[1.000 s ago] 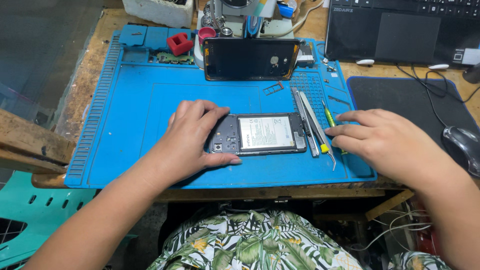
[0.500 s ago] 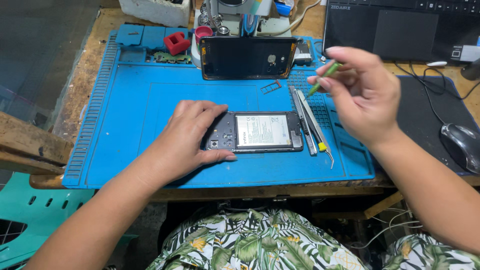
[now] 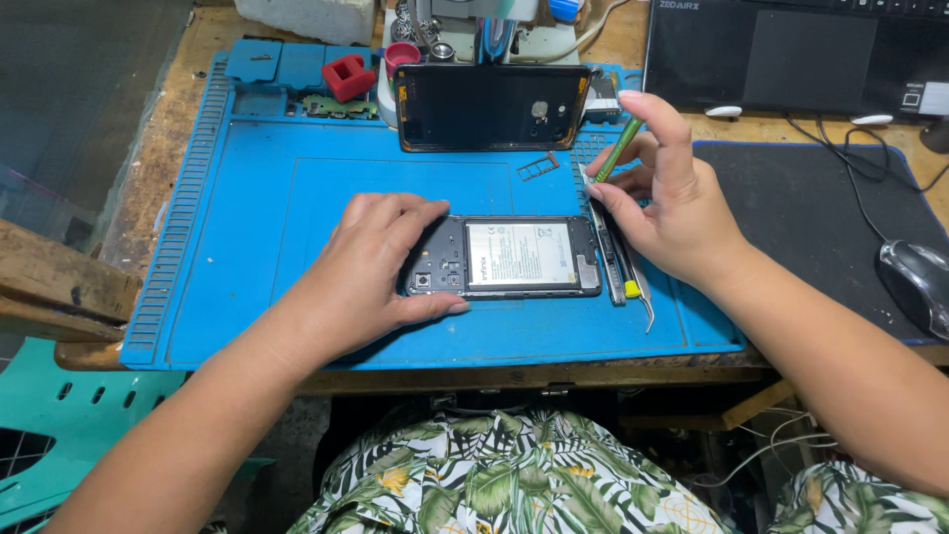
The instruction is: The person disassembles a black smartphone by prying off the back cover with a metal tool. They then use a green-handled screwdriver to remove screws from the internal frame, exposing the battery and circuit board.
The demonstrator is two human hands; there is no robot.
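Observation:
An opened phone lies face down on the blue work mat, its back cover off and a white-labelled battery showing. My left hand rests on the phone's left end, fingers over the top edge and thumb along the bottom edge. My right hand hovers just right of the phone, pinching a thin green-handled screwdriver with its tip angled down toward the mat. Metal tweezers and other slim tools lie beside the phone's right end, partly under my right hand.
The phone's black back cover leans upright at the mat's far edge. A small metal card tray lies near it. A red block and a small green circuit board sit far left. A black laptop, dark mouse pad and mouse are to the right.
My right hand picked the green screwdriver up off the mat, lifted it, and has now lowered it toward the phone's right end. My left hand stayed on the phone.

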